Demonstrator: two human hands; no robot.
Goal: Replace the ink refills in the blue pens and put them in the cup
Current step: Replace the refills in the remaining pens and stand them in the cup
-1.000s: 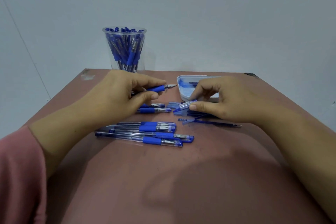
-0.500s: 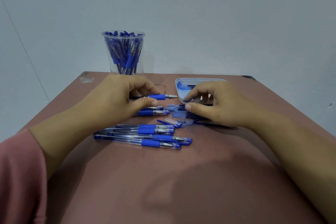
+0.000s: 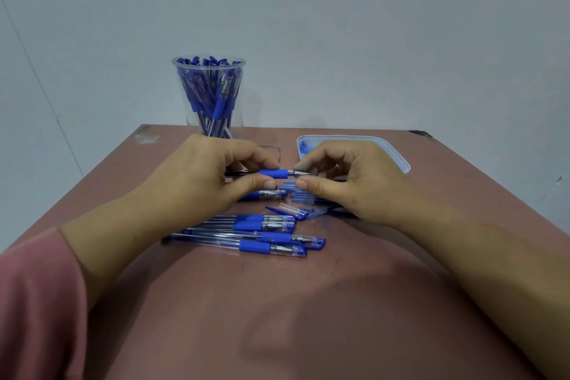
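My left hand (image 3: 200,176) grips a blue pen (image 3: 273,173) by its barrel, just above the table, with the metal tip pointing right. My right hand (image 3: 354,182) meets it there, its curled index finger and thumb closing around the pen's tip. Several more blue pens (image 3: 256,245) lie side by side on the table in front of my hands. A loose clear cap (image 3: 290,210) and other small blue parts lie under my right hand. A clear cup (image 3: 209,95) full of blue pens stands at the back left.
A shallow pale tray (image 3: 398,154) with blue pieces in it sits at the back right, partly behind my right hand. The reddish-brown table (image 3: 308,318) ends against a plain wall.
My right hand let a cap drop onto the table, then came up and left to the tip of the pen in my left hand. The left hand kept its grip.
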